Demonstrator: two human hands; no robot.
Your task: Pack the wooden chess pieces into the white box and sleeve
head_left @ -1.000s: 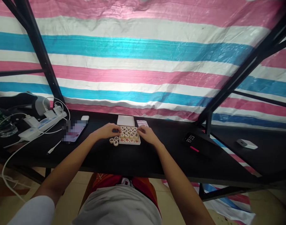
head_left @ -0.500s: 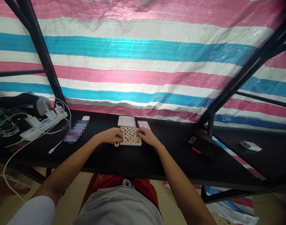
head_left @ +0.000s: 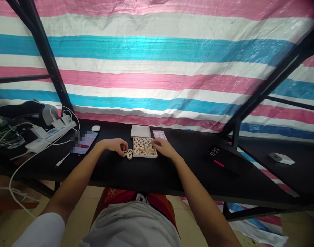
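A small shallow box (head_left: 155, 156) of round pale chess discs with red and black marks lies on the black table (head_left: 151, 171). Three loose discs (head_left: 128, 153) sit just left of it. My left hand (head_left: 116, 145) has its fingers curled down onto the loose discs, pinching one. My right hand (head_left: 162, 146) rests at the box's right edge, fingertips bent onto the discs inside. A white lid (head_left: 140, 131) lies behind the box.
A phone (head_left: 84, 142) lies left of my hands, with a white power strip (head_left: 50, 134) and cables further left. A dark phone (head_left: 218, 156) showing a clock is on the right. A white small device (head_left: 280, 158) sits on the far right table. A striped tarp hangs behind.
My left hand has slid left off the box onto the loose discs beside it. My right hand stays at the box's right edge. The view has shifted slightly.
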